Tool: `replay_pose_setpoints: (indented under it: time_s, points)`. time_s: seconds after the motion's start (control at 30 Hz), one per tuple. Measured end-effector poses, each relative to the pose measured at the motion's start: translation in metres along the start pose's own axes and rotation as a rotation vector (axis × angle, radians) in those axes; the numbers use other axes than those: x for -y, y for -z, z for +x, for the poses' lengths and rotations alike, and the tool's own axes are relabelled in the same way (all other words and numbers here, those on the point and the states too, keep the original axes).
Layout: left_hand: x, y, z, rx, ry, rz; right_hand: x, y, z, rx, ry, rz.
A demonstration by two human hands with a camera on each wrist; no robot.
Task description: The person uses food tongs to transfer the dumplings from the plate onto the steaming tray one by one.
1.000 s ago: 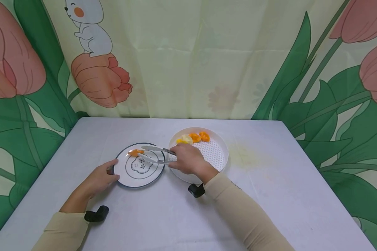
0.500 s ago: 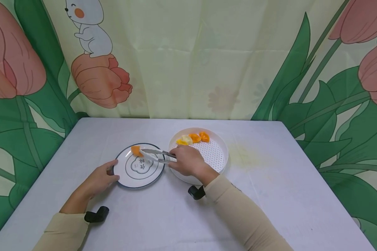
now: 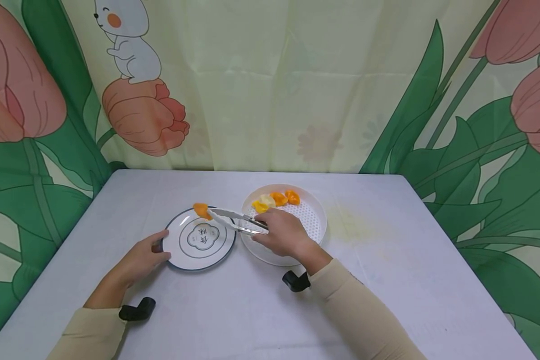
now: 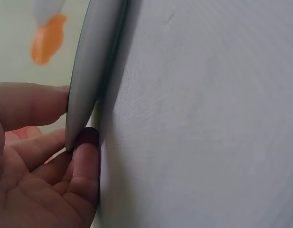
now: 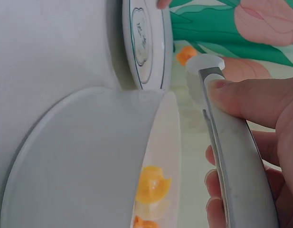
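My left hand [image 3: 144, 257] grips the left rim of a white plate [image 3: 198, 260] with a blue edge and printed characters at its middle. In the left wrist view, the thumb lies on the plate's face and fingertips reach under its rim. My right hand [image 3: 282, 232] holds metal tongs [image 5: 241, 166] with pale tips. Between those tips, over the plate's far edge, is a small orange food piece [image 3: 202, 210]. The right hand overlaps a white plate with a dotted pattern [image 3: 314, 227] in the head view.
At the far side of the dotted plate lie a yellow piece [image 3: 259, 206], a pale piece [image 3: 267, 200] and two orange pieces [image 3: 292, 197]. A white cloth covers the table [image 3: 234, 310], with a yellowish stain [image 3: 348, 222] to the right. A printed curtain [image 3: 270, 100] hangs behind.
The orange piece has come up off the left plate in the tongs and moved toward its far edge. My right hand has shifted right. The left hand has stayed on the rim.
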State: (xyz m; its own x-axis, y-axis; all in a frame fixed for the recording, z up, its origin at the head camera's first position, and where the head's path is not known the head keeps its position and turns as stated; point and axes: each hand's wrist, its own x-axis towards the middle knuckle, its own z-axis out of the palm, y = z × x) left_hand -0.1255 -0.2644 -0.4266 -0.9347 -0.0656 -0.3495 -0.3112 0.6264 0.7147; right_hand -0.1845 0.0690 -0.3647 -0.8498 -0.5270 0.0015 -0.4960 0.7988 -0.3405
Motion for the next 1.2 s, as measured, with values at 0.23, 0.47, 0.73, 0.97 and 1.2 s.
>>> replay_pose_setpoints:
  time_s: [0.23,0.47,0.73,0.97,1.2]
  points:
    - [0.004,0.0,0.0,0.006,-0.022,-0.005,-0.017,0.008,-0.022,-0.062,-0.026,0.026]
    - [0.006,-0.001,-0.001,0.013,-0.023,-0.011,-0.041,0.016,-0.047,-0.119,-0.096,0.047]
    - [0.01,0.0,-0.003,0.008,-0.002,-0.005,-0.067,0.02,-0.071,-0.153,-0.164,0.052]
    - [0.01,0.0,-0.002,0.01,-0.025,-0.02,-0.084,0.021,-0.081,-0.164,-0.18,0.032]
    - [0.007,0.0,0.0,0.004,-0.025,-0.014,-0.086,0.019,-0.079,-0.124,-0.187,0.008]
